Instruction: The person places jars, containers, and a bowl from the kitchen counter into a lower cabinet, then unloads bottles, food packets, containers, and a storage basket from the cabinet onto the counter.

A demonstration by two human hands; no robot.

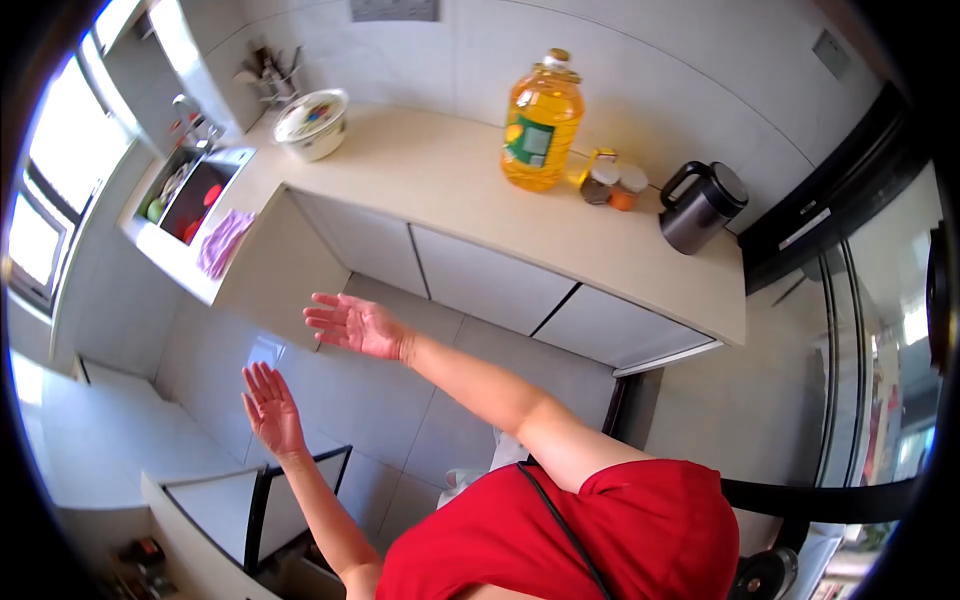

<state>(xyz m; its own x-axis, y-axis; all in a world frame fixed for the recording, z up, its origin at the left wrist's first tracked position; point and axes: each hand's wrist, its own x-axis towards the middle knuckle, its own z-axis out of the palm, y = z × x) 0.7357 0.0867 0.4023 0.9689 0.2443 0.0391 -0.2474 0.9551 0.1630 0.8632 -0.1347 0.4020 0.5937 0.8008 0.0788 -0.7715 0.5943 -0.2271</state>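
Observation:
Both of my hands are raised over the floor with palms showing and nothing in them. My left hand (272,408) has its fingers stretched upward, above a dark-framed open panel (300,490) at the lower left. Farther forward, my right hand (355,325) points left with its fingers spread, nearest to the end of the counter (420,170). Neither hand touches anything. A purple cloth (226,243) hangs at the sink edge, beyond my right hand.
On the counter stand a lidded bowl (312,125), a large bottle of yellow oil (543,125), small jars (612,186) and a dark kettle (700,208). A sink (185,195) and utensil holder (272,75) are at the left. White cabinets (480,275) line the counter; a glass door (840,370) is right.

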